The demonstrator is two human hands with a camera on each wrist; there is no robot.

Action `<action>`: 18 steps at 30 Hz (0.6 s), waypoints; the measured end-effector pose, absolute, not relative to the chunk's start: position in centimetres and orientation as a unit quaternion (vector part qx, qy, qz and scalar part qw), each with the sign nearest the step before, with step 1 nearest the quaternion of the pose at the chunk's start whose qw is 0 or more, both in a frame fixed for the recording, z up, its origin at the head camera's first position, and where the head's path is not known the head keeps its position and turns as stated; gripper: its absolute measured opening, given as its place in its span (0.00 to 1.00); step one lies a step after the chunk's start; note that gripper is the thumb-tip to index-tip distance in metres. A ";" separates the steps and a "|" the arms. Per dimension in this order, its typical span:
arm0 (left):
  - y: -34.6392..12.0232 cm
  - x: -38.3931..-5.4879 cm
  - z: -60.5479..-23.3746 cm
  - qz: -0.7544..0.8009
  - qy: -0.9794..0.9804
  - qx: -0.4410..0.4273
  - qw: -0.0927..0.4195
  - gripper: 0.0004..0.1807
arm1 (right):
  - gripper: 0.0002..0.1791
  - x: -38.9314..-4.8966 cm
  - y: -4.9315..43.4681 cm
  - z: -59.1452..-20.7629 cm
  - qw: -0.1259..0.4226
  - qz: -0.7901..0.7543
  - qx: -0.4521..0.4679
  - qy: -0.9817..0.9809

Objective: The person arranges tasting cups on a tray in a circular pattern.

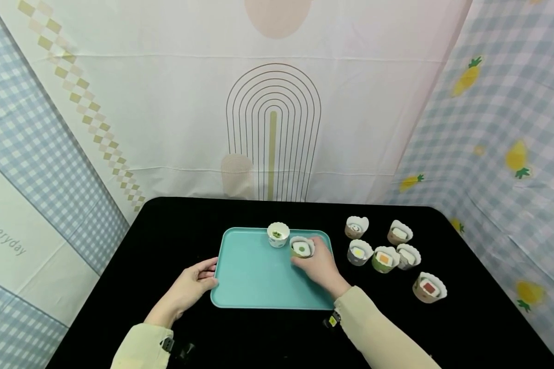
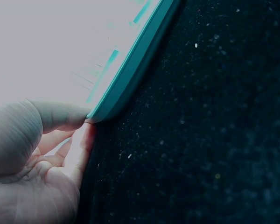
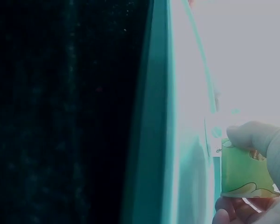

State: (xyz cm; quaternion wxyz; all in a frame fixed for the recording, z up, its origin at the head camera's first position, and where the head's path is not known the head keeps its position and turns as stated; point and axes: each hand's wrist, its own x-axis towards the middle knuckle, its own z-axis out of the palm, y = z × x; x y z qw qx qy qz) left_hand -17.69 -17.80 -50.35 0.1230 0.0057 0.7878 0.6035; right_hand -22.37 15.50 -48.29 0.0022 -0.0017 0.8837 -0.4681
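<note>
A turquoise tray (image 1: pixel 263 282) lies on the black table. My left hand (image 1: pixel 190 288) pinches its left edge, and in the left wrist view the thumb and fingers meet at the tray rim (image 2: pixel 126 77). My right hand (image 1: pixel 322 264), over the tray's right part, grips a small paper baking cup (image 1: pixel 302 248) holding a white piece with a green dot. The right wrist view shows that cup's green side (image 3: pixel 245 172) between thumb and fingers; whether its base touches the tray, I cannot tell. Just left of it, another paper cup (image 1: pixel 278 234) with green inside stands at the tray's back edge.
Right of the tray, several paper cups stand on the table, among them one with a yellow dot (image 1: pixel 359 253), one with an orange square (image 1: pixel 385 259) and one with a dark red square (image 1: pixel 429 288). A curtain (image 1: pixel 189 128) hangs behind the table.
</note>
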 end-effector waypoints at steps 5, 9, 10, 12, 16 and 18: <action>-17.8 -17.7 -50.3 0.603 0.788 0.005 0.125 0.31 | 0.31 -22.6 15.3 -48.1 0.005 -0.465 -0.001 0.885; -17.7 -17.8 -50.3 0.604 0.787 0.005 0.124 0.31 | 0.31 -22.7 15.2 -48.1 0.008 -0.465 -0.002 0.885; -17.7 -17.8 -50.3 0.605 0.787 0.004 0.123 0.31 | 0.31 -22.8 15.2 -48.0 0.008 -0.465 -0.001 0.885; -17.7 -17.8 -50.3 0.604 0.787 0.007 0.122 0.31 | 0.32 -22.8 15.1 -48.0 0.009 -0.465 0.000 0.885; -17.7 -17.8 -50.4 0.605 0.787 0.007 0.121 0.31 | 0.32 -22.8 15.1 -48.0 0.010 -0.464 0.004 0.886; -17.7 -17.7 -50.4 0.606 0.786 0.006 0.121 0.31 | 0.32 -22.9 15.1 -48.1 0.010 -0.465 0.003 0.885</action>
